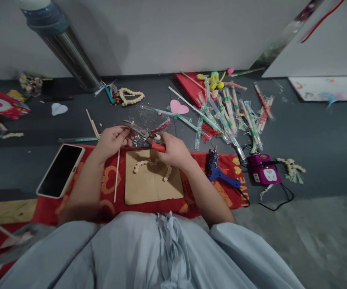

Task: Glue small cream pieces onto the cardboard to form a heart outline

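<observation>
My right hand [175, 150] is closed around the red handle of a pair of pruning shears [145, 133], whose blades point left toward my left hand. My left hand [113, 140] is closed, fingertips pinched near the blade tip; what they hold is too small to make out. A thin wooden stick [117, 176] runs down from beneath that hand over the red cloth [108, 204]. Under the shears lies a square tan board [153, 188] bearing a curved strip of small pale pieces [142, 163]. Tiny cut bits [135, 140] are scattered around the blades.
A phone [60, 170] lies left of my forearm. A blue glue gun [218, 168] and a purple power socket [263, 170] are on the right. Wrapped stick bundles [229, 112], a pink paper heart [178, 107], a beaded loop [131, 96] and a tall bottle [74, 56] stand farther back.
</observation>
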The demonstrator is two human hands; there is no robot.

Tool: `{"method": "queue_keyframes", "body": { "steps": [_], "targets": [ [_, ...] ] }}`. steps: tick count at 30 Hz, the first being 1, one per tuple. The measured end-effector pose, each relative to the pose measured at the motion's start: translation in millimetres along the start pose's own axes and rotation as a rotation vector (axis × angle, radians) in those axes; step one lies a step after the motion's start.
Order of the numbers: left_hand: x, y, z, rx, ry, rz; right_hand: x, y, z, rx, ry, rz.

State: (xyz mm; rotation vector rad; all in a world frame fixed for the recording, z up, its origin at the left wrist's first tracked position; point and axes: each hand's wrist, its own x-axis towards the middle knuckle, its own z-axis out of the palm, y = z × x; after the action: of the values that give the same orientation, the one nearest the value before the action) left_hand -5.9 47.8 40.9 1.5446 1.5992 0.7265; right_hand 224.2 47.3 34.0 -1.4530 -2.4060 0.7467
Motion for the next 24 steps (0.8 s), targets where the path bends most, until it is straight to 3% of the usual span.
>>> {"method": "queue_keyframes", "body": {
  "steps": [5,11,15,24],
  "targets": [
    [1,-1,5.0,-0.010,0.049,0.062,-1,-4,-1,-0.056,0.007,0.045],
    [3,-13,10.0,0.200,0.340,0.174,-1,-1,2,-0.004,0.015,0.033],
    [3,-17,8.2,0.342,0.345,0.249,0,4,4,0.054,-0.006,-0.041],
    [0,-9,6.8,0.198,0.299,0.195,0,9,1,0.113,-0.028,-0.105]
  ]
}}
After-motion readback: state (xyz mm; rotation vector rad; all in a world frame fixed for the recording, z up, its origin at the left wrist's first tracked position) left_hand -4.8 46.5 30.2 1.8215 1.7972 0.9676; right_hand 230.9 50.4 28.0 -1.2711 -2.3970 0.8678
